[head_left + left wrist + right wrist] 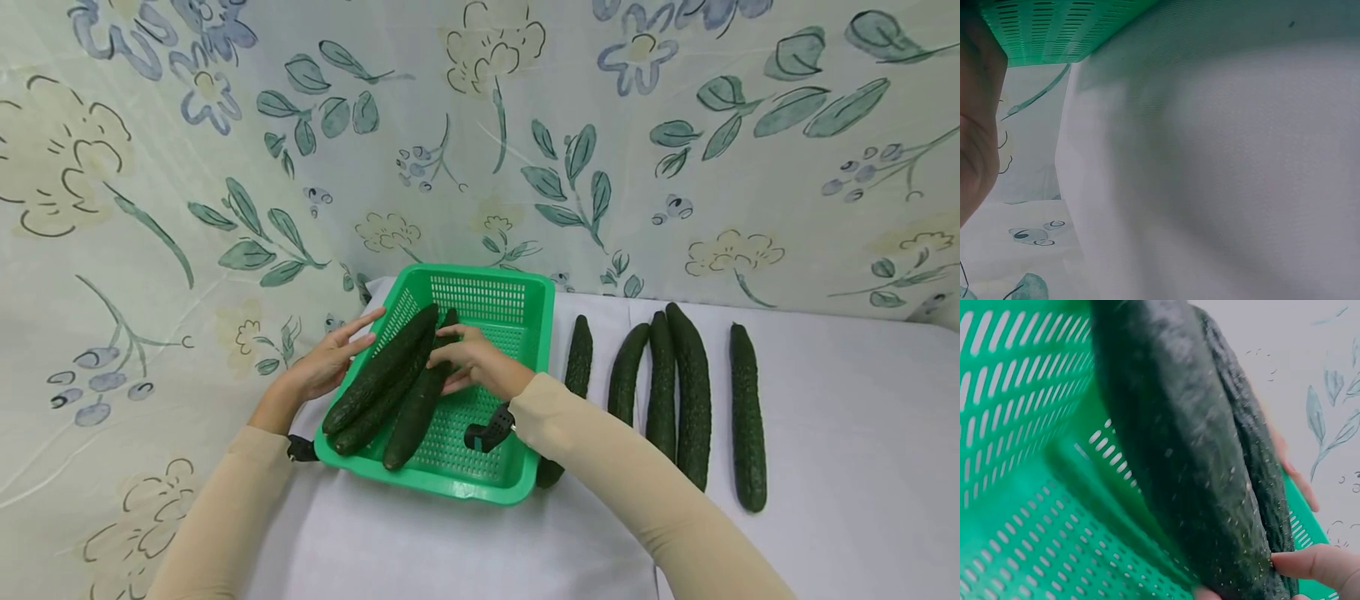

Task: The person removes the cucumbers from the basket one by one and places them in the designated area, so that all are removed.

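A green plastic basket (487,492) holds three dark green cucumbers, lying lengthwise towards its left side. My right hand (480,360) reaches inside and grips the rightmost cucumber (411,425), thumb on one side and fingers on the other. In the right wrist view, the thumb presses that cucumber (1179,450) near its end, with another cucumber (1263,469) close behind. Along the basket's left rim lies my left hand (326,362), its fingers extended and holding no cucumber. Only part of the left hand (975,125) shows in the left wrist view, below the basket wall (1054,31).
Several more cucumbers lie on the white cloth right of the basket, the farthest cucumber (747,417) standing apart. My right forearm partly covers some of them. A floral curtain (480,142) hangs behind the white-covered table (847,433).
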Demonstrator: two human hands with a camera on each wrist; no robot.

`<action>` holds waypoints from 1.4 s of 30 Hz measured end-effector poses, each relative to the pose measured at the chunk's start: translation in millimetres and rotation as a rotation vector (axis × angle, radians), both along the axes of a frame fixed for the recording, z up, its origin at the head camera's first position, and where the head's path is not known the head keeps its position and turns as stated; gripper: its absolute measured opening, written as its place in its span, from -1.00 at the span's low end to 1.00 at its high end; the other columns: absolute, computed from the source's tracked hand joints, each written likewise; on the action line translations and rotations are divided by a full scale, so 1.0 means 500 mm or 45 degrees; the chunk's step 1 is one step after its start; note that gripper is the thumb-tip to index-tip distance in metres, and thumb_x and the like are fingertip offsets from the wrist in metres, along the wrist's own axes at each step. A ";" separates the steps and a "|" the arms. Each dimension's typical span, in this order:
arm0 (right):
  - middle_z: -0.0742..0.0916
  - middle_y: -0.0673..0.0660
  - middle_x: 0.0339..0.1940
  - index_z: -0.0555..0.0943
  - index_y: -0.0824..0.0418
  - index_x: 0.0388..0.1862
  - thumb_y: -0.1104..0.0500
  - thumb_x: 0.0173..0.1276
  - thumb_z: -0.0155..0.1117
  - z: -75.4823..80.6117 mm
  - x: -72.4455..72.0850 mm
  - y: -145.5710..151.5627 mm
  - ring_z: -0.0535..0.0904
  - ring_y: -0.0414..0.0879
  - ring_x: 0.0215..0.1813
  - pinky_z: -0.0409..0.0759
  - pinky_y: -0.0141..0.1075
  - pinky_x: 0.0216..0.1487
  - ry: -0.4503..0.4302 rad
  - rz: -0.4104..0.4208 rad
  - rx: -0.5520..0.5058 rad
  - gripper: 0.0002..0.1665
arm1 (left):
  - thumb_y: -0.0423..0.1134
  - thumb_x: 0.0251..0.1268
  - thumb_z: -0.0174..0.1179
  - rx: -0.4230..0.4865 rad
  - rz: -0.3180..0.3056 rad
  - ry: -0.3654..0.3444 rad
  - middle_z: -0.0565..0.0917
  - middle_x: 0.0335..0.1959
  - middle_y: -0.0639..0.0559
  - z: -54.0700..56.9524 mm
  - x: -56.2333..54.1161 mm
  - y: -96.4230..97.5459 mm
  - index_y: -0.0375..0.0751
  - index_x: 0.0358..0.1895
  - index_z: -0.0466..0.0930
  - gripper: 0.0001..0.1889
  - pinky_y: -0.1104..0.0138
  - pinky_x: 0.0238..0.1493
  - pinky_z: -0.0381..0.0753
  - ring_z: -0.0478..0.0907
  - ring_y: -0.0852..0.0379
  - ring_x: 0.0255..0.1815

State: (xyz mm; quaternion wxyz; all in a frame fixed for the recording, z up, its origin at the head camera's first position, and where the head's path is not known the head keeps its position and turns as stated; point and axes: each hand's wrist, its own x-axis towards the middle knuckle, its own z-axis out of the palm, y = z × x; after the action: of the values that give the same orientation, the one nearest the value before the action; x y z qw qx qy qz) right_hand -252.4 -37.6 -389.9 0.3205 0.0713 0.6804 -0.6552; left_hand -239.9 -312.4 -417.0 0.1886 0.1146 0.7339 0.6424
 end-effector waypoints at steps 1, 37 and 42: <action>0.44 0.48 0.22 0.44 0.00 0.43 0.39 0.23 0.39 0.001 0.000 0.001 0.67 0.23 -0.42 0.70 0.07 -0.15 0.005 0.001 -0.009 -0.21 | -0.12 0.66 -0.11 -0.004 0.000 0.001 -0.13 0.62 -0.12 0.000 0.000 0.000 0.15 0.63 0.00 -0.42 0.49 -0.76 0.24 0.09 0.33 -0.85; 0.71 0.18 -0.17 0.47 -0.07 0.37 0.35 0.24 0.42 0.022 0.005 0.028 0.61 0.08 -0.42 0.72 -0.06 -0.19 0.028 -0.005 -0.142 -0.26 | -0.08 0.65 -0.08 -0.024 0.004 0.015 -0.18 0.62 -0.11 0.000 0.002 -0.001 0.16 0.63 0.00 -0.41 0.48 -0.77 0.22 0.07 0.31 -0.86; 0.59 0.20 0.10 0.48 -0.11 0.38 0.35 0.16 0.52 0.023 0.007 0.031 0.62 0.09 -0.39 0.72 -0.06 -0.16 0.027 -0.015 -0.147 -0.17 | -0.10 0.65 -0.09 -0.022 0.007 0.020 -0.26 0.63 -0.10 -0.001 0.000 0.000 0.13 0.63 0.01 -0.41 0.46 -0.74 0.20 0.15 0.37 -0.76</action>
State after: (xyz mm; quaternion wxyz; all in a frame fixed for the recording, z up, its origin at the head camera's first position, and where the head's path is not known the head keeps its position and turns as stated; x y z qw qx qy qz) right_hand -248.9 -21.9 -378.6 0.3131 0.0498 0.6442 -0.6960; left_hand -239.8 -312.6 -417.6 0.1821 0.1161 0.7413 0.6355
